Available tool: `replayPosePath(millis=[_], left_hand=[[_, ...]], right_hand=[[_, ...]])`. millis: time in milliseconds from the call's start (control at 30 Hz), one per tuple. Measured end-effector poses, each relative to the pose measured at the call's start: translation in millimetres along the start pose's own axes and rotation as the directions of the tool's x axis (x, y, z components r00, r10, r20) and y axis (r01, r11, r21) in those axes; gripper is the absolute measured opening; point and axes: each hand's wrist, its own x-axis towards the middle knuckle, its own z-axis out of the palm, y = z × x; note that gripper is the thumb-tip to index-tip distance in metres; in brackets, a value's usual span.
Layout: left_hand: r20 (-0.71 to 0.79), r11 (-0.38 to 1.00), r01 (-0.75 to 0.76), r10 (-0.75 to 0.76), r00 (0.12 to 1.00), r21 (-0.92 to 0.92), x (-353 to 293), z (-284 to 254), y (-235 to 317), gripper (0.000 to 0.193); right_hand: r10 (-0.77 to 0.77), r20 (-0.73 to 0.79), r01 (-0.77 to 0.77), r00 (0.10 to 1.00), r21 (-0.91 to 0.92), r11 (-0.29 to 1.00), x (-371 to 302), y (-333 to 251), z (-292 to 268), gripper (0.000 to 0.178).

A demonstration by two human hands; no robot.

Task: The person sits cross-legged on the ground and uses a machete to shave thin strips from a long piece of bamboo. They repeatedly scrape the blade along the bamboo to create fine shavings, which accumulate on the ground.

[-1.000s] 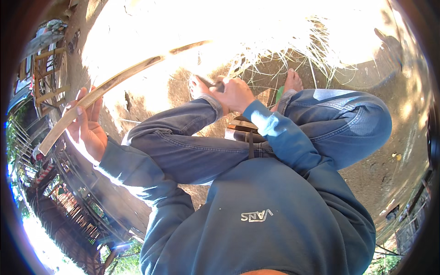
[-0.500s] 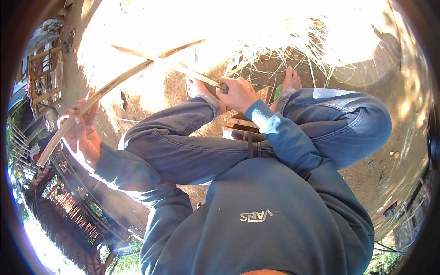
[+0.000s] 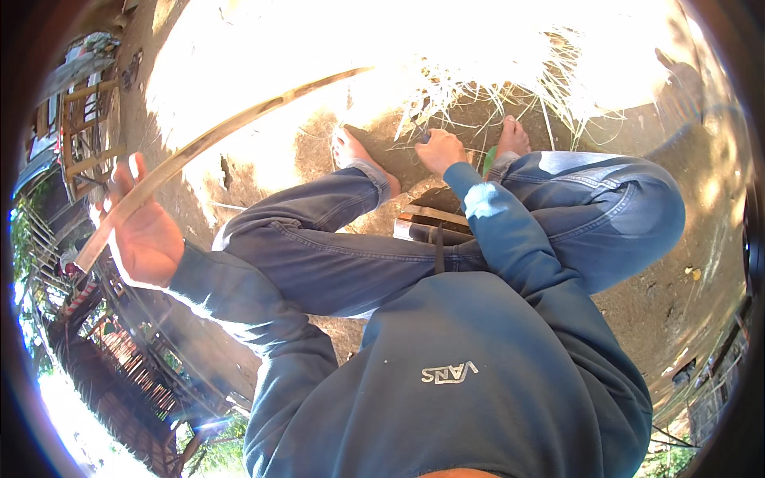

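A long, flat strip of bamboo (image 3: 191, 151) slants up from the left toward the bright ground ahead, its far end fading into glare. Across its near part lies my left hand (image 3: 147, 239), palm showing, holding it loosely with the fingers partly behind it. My right hand (image 3: 442, 153) is closed in front of my feet, apart from the strip. From its fist a dark knife handle (image 3: 424, 138) sticks out a little; the blade cannot be made out here.
Thin pale shavings (image 3: 550, 80) lie heaped on the dirt beyond my bare feet (image 3: 514, 135). Between my legs sits a dark, banded object with a pale wooden edge (image 3: 434, 213). A wooden frame (image 3: 84, 135) stands at far left. A green leaf (image 3: 489, 162) lies by my right foot.
My right hand has moved right, away from the bamboo strip, and the knife blade that crossed the strip no longer shows. My left hand's fingers have loosened around the strip.
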Motion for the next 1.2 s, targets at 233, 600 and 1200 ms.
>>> replayPosePath(millis=[233, 600, 1200], left_hand=[[-0.281, 0.979, -0.112, 0.157, 0.947, 0.169, -14, 40, -6, 0.046], [-0.355, 0.970, -0.100, 0.175, 0.918, 0.220, -16, 48, -7, 0.044], [-0.438, 0.948, -0.122, 0.247, 0.865, 0.293, -13, 47, -5, 0.043]], right_hand=[[-0.559, 0.005, 0.552, 0.829, 0.156, 0.819, -72, -93, -25, 0.024], [-0.511, -0.061, 0.515, 0.857, 0.113, 0.850, -68, -80, -13, 0.019], [-0.453, -0.064, 0.456, 0.889, 0.042, 0.889, -61, -76, -9, 0.021]])
